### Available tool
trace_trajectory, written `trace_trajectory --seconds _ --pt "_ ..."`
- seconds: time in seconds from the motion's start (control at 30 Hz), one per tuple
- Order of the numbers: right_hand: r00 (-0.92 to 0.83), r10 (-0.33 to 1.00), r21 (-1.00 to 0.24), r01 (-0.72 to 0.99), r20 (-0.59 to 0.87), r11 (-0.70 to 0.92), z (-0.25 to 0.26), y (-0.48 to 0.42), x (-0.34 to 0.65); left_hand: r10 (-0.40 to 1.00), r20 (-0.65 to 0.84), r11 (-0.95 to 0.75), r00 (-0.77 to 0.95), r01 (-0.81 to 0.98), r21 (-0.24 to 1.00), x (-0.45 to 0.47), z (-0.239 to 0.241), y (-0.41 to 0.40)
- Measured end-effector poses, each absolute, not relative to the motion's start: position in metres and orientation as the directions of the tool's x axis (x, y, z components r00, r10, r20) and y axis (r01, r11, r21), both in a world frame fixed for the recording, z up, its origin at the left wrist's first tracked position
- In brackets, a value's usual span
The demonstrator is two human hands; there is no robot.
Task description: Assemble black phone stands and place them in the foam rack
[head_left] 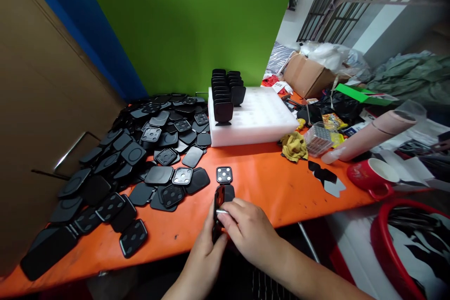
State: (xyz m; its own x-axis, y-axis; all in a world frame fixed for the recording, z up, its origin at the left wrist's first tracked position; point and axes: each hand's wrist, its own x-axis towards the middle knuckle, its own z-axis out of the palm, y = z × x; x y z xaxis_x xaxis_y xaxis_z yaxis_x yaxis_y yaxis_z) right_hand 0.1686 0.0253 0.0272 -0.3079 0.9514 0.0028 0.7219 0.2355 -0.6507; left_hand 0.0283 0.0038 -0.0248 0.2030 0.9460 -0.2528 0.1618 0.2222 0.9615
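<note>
A small black plastic case part stands on edge at the near rim of the orange table, pinched from below by the left hand. The right hand presses a short silver metal tool against it, just short of a lone square black piece and the heap of black plastic covers to the left.

Bright even light, soft shadows, edges warped, corners blurred
</note>
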Motion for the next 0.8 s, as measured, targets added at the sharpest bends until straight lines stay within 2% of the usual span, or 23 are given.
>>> trace_trajectory --seconds 0.13,0.3,0.37,0.47,0.53,0.6,0.67,0.8 --pt "-0.307 0.951 -0.550 0.790 0.029 0.271 0.026 0.027 0.166 0.959 -0.153 0.058 0.239 0.363 0.930 0.030 -0.030 0.004" --pt "-0.326 0.945 -0.645 0.718 0.022 0.262 0.026 0.034 0.169 0.951 -0.118 0.000 0.287 0.382 0.924 0.030 -0.027 0.005" --pt "-0.309 0.951 -0.701 0.675 0.011 0.228 0.023 0.035 0.168 0.943 -0.146 0.041 0.300 0.330 0.943 0.031 -0.025 0.005" --pt "-0.289 0.957 -0.797 0.577 0.002 0.176 0.016 0.035 0.167 0.923 -0.237 0.193 0.305 0.167 0.967 0.034 -0.025 0.002" --pt "-0.292 0.955 -0.882 0.463 -0.057 0.089 0.013 0.035 0.166 0.902 -0.293 0.304 0.318 0.017 0.953 0.036 -0.025 -0.001" --pt "-0.273 0.952 -0.931 0.363 -0.137 -0.030 0.013 0.037 0.167 0.891 -0.314 0.349 0.328 -0.053 0.935 0.035 -0.027 -0.002" --pt "-0.236 0.959 -0.928 0.367 -0.156 -0.061 0.018 0.040 0.171 0.906 -0.284 0.289 0.313 0.032 0.957 0.033 -0.028 -0.003" --pt "-0.267 0.961 -0.821 0.563 -0.074 0.093 0.033 0.043 0.180 0.935 -0.155 0.038 0.318 0.345 0.938 0.026 -0.028 -0.002"
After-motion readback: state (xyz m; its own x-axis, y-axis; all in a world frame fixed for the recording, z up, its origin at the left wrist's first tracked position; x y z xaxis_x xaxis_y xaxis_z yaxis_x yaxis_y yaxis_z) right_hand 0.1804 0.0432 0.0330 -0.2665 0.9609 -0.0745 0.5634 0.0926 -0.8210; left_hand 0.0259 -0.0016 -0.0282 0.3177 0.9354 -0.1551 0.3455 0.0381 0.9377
